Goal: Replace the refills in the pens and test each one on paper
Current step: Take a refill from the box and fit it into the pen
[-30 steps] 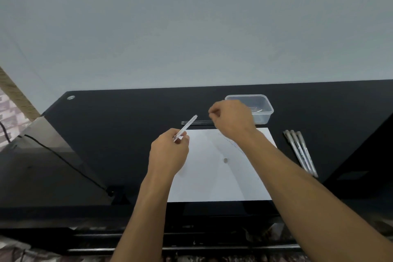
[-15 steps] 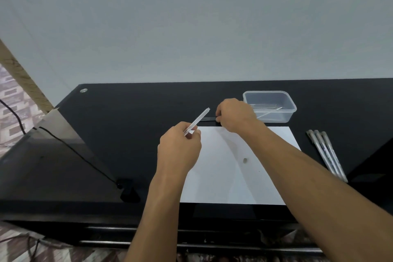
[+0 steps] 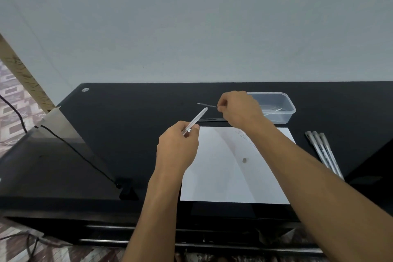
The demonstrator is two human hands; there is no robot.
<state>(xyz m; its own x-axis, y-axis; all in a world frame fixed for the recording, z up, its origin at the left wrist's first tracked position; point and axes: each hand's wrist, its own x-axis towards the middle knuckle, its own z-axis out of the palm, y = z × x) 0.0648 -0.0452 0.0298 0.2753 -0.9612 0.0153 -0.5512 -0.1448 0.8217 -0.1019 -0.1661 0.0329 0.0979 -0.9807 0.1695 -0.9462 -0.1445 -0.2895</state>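
My left hand [image 3: 177, 147] grips a clear pen barrel [image 3: 196, 120] that slants up and to the right. My right hand [image 3: 238, 108] pinches a thin dark refill [image 3: 207, 105], lifted off the table with its tip pointing left, just above the barrel's open end. More dark refills [image 3: 210, 120] lie in a row on the table behind the white paper [image 3: 229, 176]. A small pen cap [image 3: 244, 160] rests on the paper. Faint scribbles [image 3: 244, 135] show near my right wrist.
A clear plastic tub [image 3: 282, 110] with thin pieces inside sits behind my right hand. Three grey pens [image 3: 324, 151] lie right of the paper. A black cable [image 3: 70, 147] crosses a lower glass shelf on the left. The black table [image 3: 127, 117] ends at the wall.
My right hand picked one refill off the row and raised it, tip to the left. My left hand kept the barrel, shifting slightly. The view swung left.
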